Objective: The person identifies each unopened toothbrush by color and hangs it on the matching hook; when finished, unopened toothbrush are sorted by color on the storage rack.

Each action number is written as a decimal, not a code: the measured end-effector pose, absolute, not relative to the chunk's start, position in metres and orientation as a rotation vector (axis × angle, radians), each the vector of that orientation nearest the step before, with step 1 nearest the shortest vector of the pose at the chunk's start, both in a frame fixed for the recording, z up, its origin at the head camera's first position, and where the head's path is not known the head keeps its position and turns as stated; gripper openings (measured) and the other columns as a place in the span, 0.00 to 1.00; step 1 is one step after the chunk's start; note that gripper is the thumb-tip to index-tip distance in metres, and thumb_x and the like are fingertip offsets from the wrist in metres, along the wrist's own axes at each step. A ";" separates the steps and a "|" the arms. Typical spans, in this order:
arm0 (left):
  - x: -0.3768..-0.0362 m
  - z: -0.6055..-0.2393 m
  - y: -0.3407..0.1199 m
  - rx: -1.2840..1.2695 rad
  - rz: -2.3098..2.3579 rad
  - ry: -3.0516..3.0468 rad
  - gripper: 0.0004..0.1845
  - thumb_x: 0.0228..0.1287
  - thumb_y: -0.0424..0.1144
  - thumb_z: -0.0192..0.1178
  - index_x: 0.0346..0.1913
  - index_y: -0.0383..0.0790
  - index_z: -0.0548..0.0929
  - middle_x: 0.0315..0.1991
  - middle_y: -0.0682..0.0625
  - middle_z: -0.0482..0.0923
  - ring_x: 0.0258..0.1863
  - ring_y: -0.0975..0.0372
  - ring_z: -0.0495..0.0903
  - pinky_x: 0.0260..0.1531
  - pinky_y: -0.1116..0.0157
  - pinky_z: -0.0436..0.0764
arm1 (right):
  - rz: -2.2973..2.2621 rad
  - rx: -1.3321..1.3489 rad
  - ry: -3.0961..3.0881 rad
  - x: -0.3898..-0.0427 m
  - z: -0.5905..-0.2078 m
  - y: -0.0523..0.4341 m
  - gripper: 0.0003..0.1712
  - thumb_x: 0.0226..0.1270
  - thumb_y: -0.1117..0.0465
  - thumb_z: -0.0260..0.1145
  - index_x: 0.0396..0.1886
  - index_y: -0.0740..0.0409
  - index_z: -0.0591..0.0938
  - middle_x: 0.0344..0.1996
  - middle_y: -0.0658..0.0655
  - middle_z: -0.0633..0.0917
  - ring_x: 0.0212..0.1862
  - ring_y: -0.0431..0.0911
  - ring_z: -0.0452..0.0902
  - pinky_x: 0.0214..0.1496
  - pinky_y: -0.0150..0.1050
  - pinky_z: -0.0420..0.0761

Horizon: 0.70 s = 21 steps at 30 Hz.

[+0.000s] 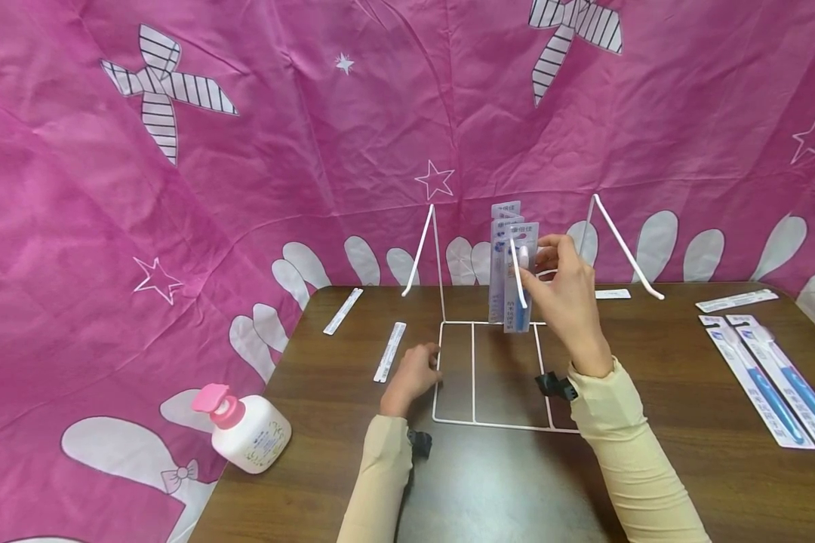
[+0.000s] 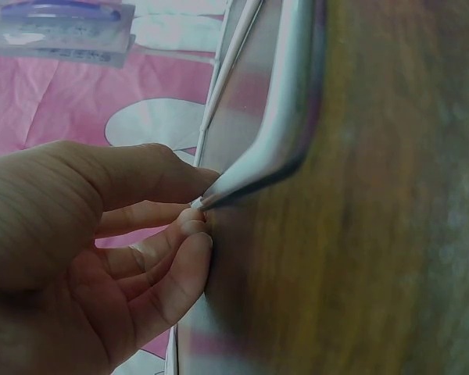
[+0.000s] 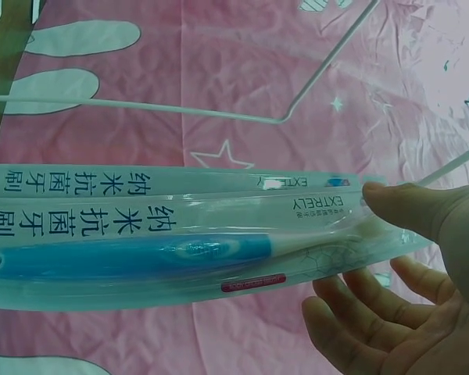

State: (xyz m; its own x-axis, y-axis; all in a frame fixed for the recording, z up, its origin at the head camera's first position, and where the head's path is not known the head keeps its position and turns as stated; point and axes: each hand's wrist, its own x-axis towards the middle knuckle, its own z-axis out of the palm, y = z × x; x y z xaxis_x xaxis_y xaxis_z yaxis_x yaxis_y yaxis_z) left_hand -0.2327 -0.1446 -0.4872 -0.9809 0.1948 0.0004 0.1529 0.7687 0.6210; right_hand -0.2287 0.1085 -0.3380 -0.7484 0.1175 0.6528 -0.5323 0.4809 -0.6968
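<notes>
A white wire display rack (image 1: 473, 373) stands on the table, with several hooks rising at its back. My left hand (image 1: 414, 375) pinches the left side of its base frame between thumb and fingertips; the left wrist view shows the white wire (image 2: 277, 117) there. Up at the middle hook (image 1: 518, 275), my right hand (image 1: 570, 294) holds a packaged toothbrush (image 1: 521, 320) by its upper part. The right wrist view shows its blue handle (image 3: 133, 256) inside the clear pack. More toothbrush packs (image 1: 497, 264) hang upright behind it.
Two packaged toothbrushes (image 1: 761, 377) lie at the right, with a narrow white packet (image 1: 736, 301) behind them. Two similar packets lie at the left, one beside my hand (image 1: 390, 352). A pink-topped pump bottle (image 1: 253, 437) stands front left. A pink curtain (image 1: 278, 151) hangs behind.
</notes>
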 end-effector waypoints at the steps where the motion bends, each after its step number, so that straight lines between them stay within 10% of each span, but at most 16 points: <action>1: -0.233 -0.487 -0.145 0.286 1.009 2.896 0.25 0.54 0.25 0.70 0.58 0.28 0.80 0.36 0.45 0.81 0.33 0.57 0.77 0.34 0.59 0.79 | 1.287 0.345 -2.078 -0.229 -0.338 0.108 0.25 0.56 0.73 0.75 0.52 0.71 0.75 0.35 0.67 0.83 0.38 0.58 0.82 0.39 0.20 0.71; 21: -0.232 -0.488 -0.144 0.278 1.011 2.897 0.25 0.55 0.24 0.69 0.58 0.28 0.80 0.36 0.46 0.80 0.32 0.58 0.77 0.33 0.60 0.79 | 1.247 0.379 -2.109 -0.230 -0.338 0.107 0.27 0.54 0.71 0.78 0.50 0.69 0.75 0.33 0.66 0.84 0.35 0.58 0.84 0.39 0.29 0.78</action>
State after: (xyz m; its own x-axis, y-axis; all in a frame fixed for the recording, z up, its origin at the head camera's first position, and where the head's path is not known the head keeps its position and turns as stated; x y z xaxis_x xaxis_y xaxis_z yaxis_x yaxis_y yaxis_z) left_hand -0.2316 -0.1441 -0.4877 -0.9819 0.1896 0.0019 0.1496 0.7686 0.6219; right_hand -0.2296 0.1068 -0.3379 -0.7468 0.0767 0.6606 -0.5419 0.5057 -0.6713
